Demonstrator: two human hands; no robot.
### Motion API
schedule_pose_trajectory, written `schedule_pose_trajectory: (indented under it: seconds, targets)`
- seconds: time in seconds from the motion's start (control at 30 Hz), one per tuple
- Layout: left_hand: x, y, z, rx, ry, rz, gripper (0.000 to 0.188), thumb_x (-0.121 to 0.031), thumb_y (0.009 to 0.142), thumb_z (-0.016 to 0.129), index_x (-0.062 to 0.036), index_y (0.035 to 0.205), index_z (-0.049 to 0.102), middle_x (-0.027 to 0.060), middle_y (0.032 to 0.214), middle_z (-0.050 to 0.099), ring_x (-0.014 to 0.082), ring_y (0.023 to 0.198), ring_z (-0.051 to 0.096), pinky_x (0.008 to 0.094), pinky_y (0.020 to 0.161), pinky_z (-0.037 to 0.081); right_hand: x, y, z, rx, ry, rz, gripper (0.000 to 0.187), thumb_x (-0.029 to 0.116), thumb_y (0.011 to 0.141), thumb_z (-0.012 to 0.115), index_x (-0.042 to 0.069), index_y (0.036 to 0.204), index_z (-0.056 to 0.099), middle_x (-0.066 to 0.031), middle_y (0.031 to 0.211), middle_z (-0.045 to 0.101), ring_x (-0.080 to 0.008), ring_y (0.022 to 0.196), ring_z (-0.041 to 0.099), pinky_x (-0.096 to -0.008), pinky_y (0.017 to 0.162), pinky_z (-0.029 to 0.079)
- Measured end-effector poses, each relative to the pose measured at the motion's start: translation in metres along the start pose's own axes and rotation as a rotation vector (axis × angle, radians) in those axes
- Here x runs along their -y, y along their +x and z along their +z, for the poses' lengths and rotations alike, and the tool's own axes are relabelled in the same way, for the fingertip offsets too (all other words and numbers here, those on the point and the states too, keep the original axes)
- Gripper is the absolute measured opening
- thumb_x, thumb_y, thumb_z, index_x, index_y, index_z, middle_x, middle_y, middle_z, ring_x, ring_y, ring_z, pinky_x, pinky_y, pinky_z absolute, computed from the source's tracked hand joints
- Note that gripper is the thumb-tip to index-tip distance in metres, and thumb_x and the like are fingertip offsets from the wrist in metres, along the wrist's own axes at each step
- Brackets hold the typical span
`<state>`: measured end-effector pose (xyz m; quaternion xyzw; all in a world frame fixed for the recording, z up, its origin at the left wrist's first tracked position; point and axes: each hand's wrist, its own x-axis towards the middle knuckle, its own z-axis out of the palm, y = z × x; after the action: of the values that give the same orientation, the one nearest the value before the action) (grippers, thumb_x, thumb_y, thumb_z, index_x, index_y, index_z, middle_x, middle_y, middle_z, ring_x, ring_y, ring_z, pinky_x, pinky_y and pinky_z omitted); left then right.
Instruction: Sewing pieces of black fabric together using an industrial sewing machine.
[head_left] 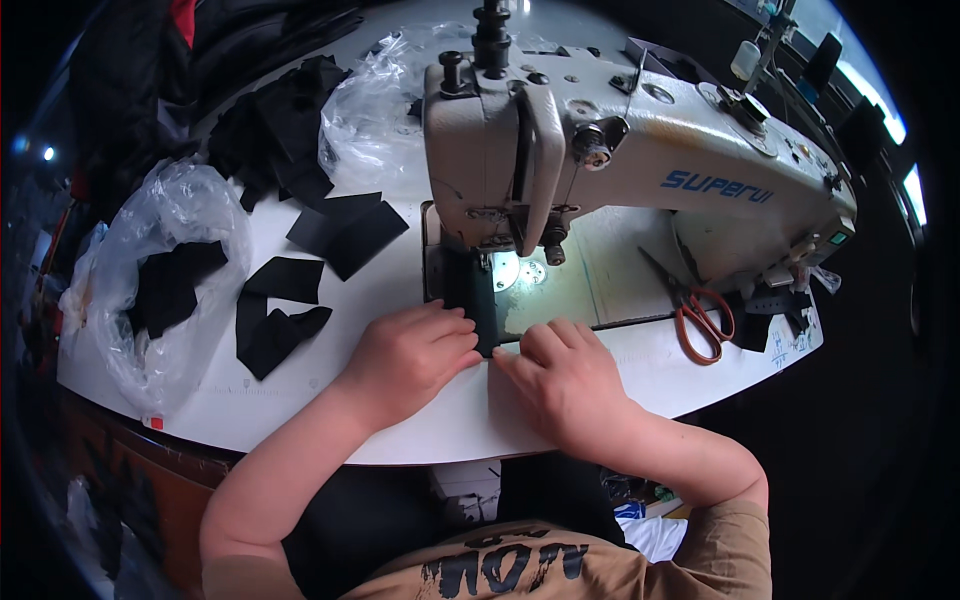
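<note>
A strip of black fabric (470, 290) runs from under the presser foot of the sewing machine (480, 150) toward me, over the table's near edge of the machine bed. My left hand (415, 350) lies along its left side, fingers together and gripping the cloth near its end. Curled up at the right, my right hand (565, 385) pinches the strip's near right corner between thumb and forefinger. The fingertips of both hands almost meet there. A lamp lights the needle plate (507, 270) beside the fabric. The machine head partly hides where needle and cloth meet.
Scissors with orange handles (705, 325) lie right of my right hand. Cut black pieces (350, 232) and a folded black piece (275, 315) are on the white table (270, 410) at left. Clear plastic bags (170, 370) hold more black cloth. Black scraps (765, 320) sit at far right.
</note>
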<state>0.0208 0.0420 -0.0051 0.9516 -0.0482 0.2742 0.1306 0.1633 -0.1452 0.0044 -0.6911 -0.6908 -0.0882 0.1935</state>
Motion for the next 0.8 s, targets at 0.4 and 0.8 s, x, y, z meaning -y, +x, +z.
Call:
schedule_pose_trajectory:
  seconds: [0.4,0.8]
  targets:
    - [0.02,0.022,0.0,0.183,0.044,-0.077,0.015,-0.012,0.081,0.079,-0.0062,0.094,0.075,0.0051,0.101,0.073,0.025,0.094,0.071,0.037,0.081,0.059,-0.022,0.022,0.007,0.019,0.043,0.03,0.028,0.006,0.082,0.068,0.007,0.108,0.076,-0.0089,0.091,0.059,-0.0299,0.088,0.058,-0.0401,0.075,0.048]
    - [0.039,0.021,0.018,0.0,0.072,-0.107,0.021,-0.008,0.089,0.067,-0.0052,0.108,0.072,0.0081,0.117,0.071,0.0268,0.117,0.067,0.038,0.102,0.054,-0.031,0.034,0.023,-0.068,0.008,0.101,0.041,0.001,0.076,0.065,0.007,0.117,0.07,-0.0118,0.097,0.059,-0.0327,0.095,0.058,-0.0439,0.08,0.048]
